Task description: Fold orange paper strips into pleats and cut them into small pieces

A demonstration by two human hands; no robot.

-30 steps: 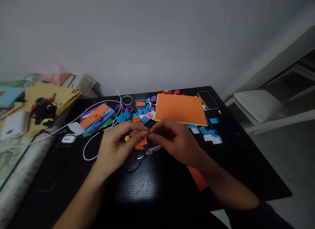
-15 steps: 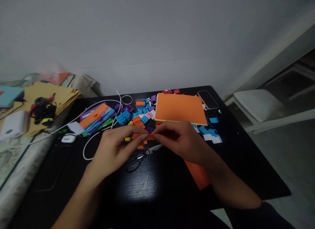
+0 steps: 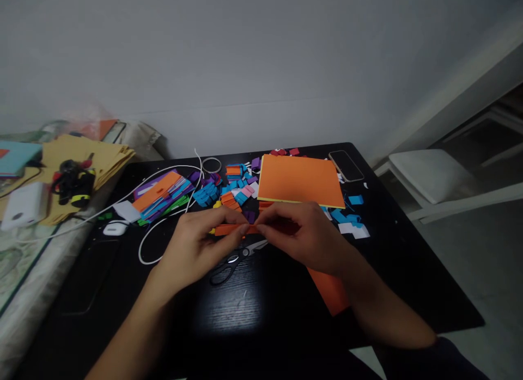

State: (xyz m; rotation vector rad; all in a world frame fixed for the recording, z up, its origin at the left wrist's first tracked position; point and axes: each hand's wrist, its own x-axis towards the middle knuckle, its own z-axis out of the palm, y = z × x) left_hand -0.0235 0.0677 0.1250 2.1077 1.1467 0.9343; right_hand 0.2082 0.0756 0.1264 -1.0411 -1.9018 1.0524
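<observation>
An orange paper strip (image 3: 229, 229) is pinched between thumb and forefinger of my left hand (image 3: 200, 246). My right hand (image 3: 304, 235) pinches the same strip close beside the left fingertips; its right part is hidden by the hand. Just below the strip, black-handled scissors (image 3: 241, 254) lie on the table with the blades pointing right. Small folded orange paper pieces (image 3: 230, 200) and blue pieces (image 3: 206, 194) lie beyond my hands. A stack of orange paper sheets (image 3: 300, 178) is behind my right hand, and another orange sheet (image 3: 329, 290) lies partly under my right forearm.
A white cable (image 3: 149, 238) loops across the black table (image 3: 278, 325) at left, near a white earbud case (image 3: 115, 228). Coloured paper strips (image 3: 163, 194) are piled there. A roll of tape (image 3: 211, 164) and a phone (image 3: 346, 166) lie toward the back. A white chair (image 3: 427, 173) stands at right.
The orange strip now shows longer and flatter to the left of my left fingertips. Both hands stay in nearly the same place, still pinching it.
</observation>
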